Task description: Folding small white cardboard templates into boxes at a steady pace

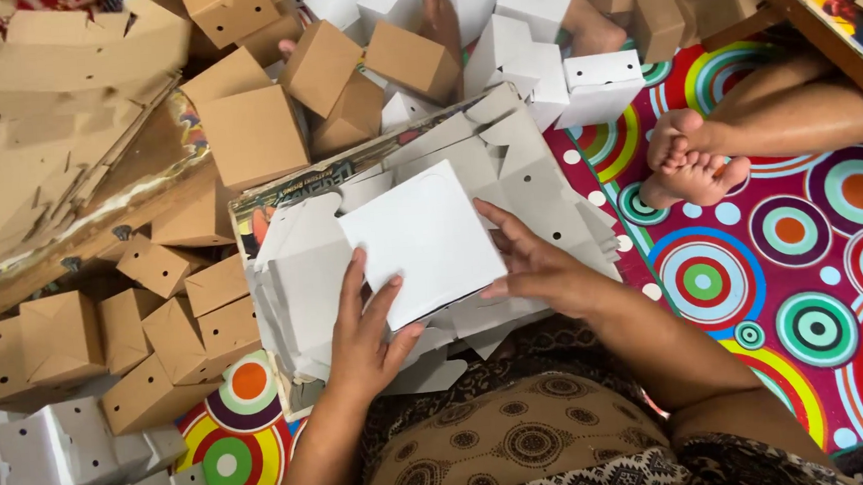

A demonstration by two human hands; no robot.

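A white cardboard box (421, 241), partly folded, rests in front of me on a stack of flat white cutouts (538, 181). My left hand (369, 334) grips its near left corner, thumb on top. Fingers of my right hand (535, 261) press its right edge. The cutouts lie on a board with a printed picture (251, 224) across my lap.
Folded brown boxes (245, 134) are piled to the left and behind, white boxes (539, 36) behind and at the lower left (56, 475). Flat brown cutouts (35, 127) lie at the upper left. Another person's bare feet (691, 162) rest on the circle-patterned mat (813, 269) at the right.
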